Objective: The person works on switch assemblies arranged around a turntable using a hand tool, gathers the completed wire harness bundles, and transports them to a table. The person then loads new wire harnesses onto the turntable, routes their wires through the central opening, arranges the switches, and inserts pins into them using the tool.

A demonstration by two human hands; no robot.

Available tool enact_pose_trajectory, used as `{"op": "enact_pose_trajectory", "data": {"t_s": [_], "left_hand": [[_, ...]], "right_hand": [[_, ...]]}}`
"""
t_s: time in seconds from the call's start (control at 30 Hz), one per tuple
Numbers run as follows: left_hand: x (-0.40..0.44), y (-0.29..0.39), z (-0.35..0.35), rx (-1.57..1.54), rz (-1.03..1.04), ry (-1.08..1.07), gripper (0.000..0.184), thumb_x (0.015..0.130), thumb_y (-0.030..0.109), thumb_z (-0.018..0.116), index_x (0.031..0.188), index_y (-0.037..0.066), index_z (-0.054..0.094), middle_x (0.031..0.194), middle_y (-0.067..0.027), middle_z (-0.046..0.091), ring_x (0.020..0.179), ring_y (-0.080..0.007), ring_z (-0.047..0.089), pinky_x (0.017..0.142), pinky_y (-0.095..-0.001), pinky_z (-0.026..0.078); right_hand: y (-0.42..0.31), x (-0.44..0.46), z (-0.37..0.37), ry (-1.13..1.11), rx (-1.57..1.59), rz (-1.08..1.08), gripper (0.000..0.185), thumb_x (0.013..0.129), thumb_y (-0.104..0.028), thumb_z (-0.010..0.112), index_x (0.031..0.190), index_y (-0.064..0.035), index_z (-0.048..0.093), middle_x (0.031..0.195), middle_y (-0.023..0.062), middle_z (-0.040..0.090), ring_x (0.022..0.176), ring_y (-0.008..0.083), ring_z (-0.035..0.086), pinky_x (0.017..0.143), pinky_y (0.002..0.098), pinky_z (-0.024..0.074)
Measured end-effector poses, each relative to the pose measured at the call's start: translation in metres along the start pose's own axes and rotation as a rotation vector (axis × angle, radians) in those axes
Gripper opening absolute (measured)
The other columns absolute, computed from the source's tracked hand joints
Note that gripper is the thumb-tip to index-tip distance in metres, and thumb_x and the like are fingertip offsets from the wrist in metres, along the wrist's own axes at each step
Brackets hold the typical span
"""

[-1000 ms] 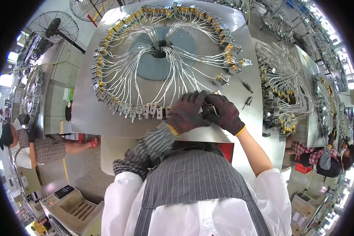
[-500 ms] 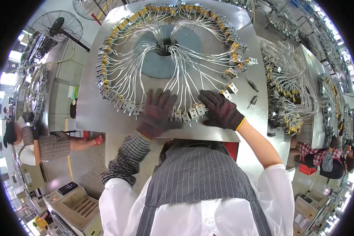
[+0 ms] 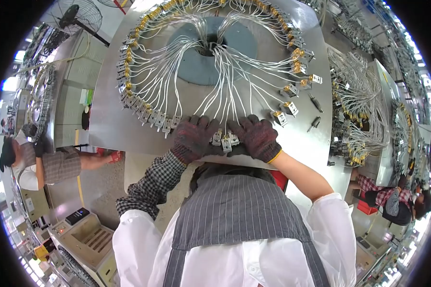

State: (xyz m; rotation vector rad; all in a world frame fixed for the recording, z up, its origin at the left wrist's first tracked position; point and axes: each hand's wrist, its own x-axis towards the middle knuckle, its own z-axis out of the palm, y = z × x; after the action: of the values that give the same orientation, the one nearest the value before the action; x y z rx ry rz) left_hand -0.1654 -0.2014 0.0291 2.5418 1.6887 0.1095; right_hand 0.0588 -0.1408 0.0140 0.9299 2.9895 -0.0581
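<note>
Small metal box-shaped units (image 3: 226, 144), with thin white lines running from them, sit in a cluster at the near edge of the round arrangement. My left hand (image 3: 195, 139), in a dark red-and-black knitted glove, curls over units on the cluster's left side and hides them. From the right, my right hand (image 3: 257, 138), gloved alike, closes round the other side. A few units show between the two hands. The white lines (image 3: 225, 79) gather at the hole in a grey disc (image 3: 184, 71). What lies under my palms is hidden.
More units with brass-coloured parts (image 3: 128, 69) ring the metal table (image 3: 107, 115). Two dark hand tools (image 3: 314, 123) lie at the right. A side table holds bundled units and lines (image 3: 361, 100). Co-workers sit at left (image 3: 57, 167) and right (image 3: 392, 198). A fan (image 3: 72, 15) stands far left.
My right hand has moved left and closed in on the cluster. My left hand has shifted right, its spread fingers now curled. The units between them are pushed closer together; the view has shifted slightly.
</note>
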Motion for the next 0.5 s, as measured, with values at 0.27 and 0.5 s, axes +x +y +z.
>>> {"op": "enact_pose_trajectory", "data": {"t_s": [0.27,0.5], "left_hand": [[0.005,-0.020,-0.003,-0.008,-0.087,-0.242,0.064,0.077,0.059,0.064,0.118,0.011,0.056,0.107,-0.0100,0.060,0.101,-0.0276,0.060,0.085,-0.0428,0.047],[0.012,0.012,-0.044,0.009,-0.179,-0.475,0.088,0.072,0.075,0.057,0.130,0.009,0.052,0.129,-0.0137,0.052,0.125,-0.0287,0.045,0.109,-0.0427,0.027]], "right_hand": [[-0.004,0.025,-0.021,-0.158,0.329,0.162,0.044,0.075,-0.038,0.069,0.113,-0.0181,0.061,0.098,0.0118,0.066,0.094,0.0328,0.064,0.077,0.0476,0.0504],[0.145,-0.008,-0.041,0.684,-0.110,0.554,0.063,0.075,-0.047,0.069,0.121,-0.0070,0.055,0.116,0.0176,0.060,0.095,0.0356,0.062,0.083,0.0452,0.0497]]}}
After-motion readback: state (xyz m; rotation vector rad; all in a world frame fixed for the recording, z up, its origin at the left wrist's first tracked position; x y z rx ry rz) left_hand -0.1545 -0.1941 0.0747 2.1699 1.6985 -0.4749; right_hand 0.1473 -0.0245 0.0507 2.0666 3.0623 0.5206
